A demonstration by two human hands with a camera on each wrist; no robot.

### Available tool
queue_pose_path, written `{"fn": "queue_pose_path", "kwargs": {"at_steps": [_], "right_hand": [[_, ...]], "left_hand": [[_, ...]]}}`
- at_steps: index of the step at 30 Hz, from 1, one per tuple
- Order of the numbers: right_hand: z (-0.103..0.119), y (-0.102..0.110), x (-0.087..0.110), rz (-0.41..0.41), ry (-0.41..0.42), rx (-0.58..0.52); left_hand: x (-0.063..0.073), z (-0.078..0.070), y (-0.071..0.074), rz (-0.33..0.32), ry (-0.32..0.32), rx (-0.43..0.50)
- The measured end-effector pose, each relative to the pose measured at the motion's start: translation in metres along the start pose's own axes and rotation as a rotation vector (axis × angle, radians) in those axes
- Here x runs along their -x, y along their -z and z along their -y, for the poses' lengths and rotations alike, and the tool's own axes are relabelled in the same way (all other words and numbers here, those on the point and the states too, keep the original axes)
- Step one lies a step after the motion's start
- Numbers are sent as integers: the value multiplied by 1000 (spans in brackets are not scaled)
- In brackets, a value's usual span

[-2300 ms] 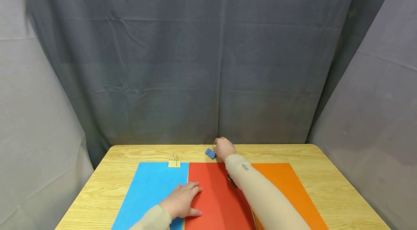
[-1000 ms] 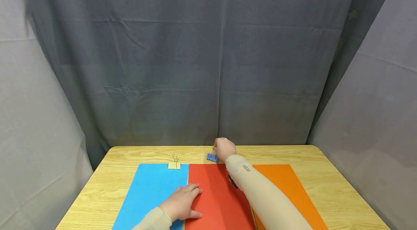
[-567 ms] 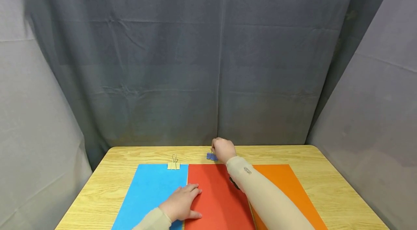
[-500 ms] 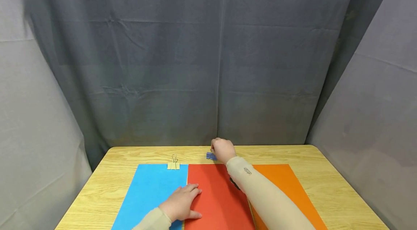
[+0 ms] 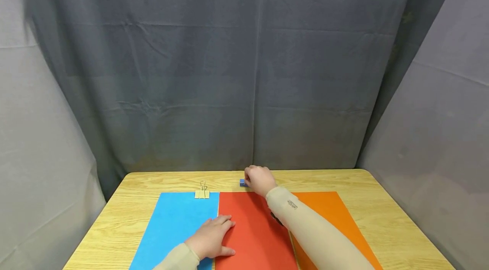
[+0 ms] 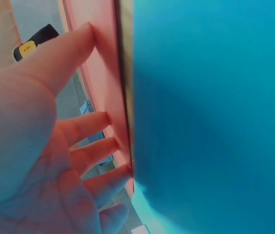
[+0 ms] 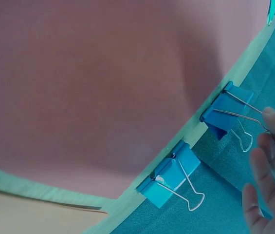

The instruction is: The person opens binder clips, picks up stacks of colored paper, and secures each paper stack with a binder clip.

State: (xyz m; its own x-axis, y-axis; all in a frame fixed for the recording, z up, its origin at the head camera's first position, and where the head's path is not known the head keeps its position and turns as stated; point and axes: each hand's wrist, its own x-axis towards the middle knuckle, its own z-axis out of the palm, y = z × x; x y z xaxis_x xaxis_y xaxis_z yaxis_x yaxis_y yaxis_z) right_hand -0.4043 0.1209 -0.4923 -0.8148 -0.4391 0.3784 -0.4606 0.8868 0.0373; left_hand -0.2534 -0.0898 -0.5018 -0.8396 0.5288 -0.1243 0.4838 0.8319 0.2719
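My left hand (image 5: 211, 236) rests with spread fingers (image 6: 86, 126) on the red sheet (image 5: 252, 223), along its seam with the blue sheet (image 5: 183, 215). At the back of the table, behind the red sheet, my right hand (image 5: 260, 180) pinches the wire handle of a blue binder clip (image 7: 227, 109). Most of that clip is hidden by the hand in the head view. Beside it, in the right wrist view, sits a second blue clip (image 7: 171, 175) with its handle sticking out. A pale yellow binder clip (image 5: 202, 194) stands at the blue sheet's back edge, handles up.
An orange sheet (image 5: 324, 215) lies to the right of the red one, partly under the right forearm (image 5: 313, 227). Wooden tabletop (image 5: 393, 227) surrounds the sheets. A grey curtain (image 5: 191, 70) hangs right behind the table, with pale cloth panels (image 5: 435, 134) on both sides.
In the right hand, the blue binder clip has gone from tilted to level. That hand has shifted slightly left and lower, covering more of it. The left hand stays put on the red sheet.
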Motion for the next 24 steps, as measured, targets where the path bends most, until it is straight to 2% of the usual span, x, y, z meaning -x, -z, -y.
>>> {"fn": "queue_pose_path", "kwargs": {"at_steps": [6, 24], "right_hand": [[2, -1, 5, 23, 0, 7], [2, -5, 14, 12, -33, -93]], "left_hand": [[1, -1, 2, 5, 3, 4], [-2, 2, -3, 16, 19, -4]]}}
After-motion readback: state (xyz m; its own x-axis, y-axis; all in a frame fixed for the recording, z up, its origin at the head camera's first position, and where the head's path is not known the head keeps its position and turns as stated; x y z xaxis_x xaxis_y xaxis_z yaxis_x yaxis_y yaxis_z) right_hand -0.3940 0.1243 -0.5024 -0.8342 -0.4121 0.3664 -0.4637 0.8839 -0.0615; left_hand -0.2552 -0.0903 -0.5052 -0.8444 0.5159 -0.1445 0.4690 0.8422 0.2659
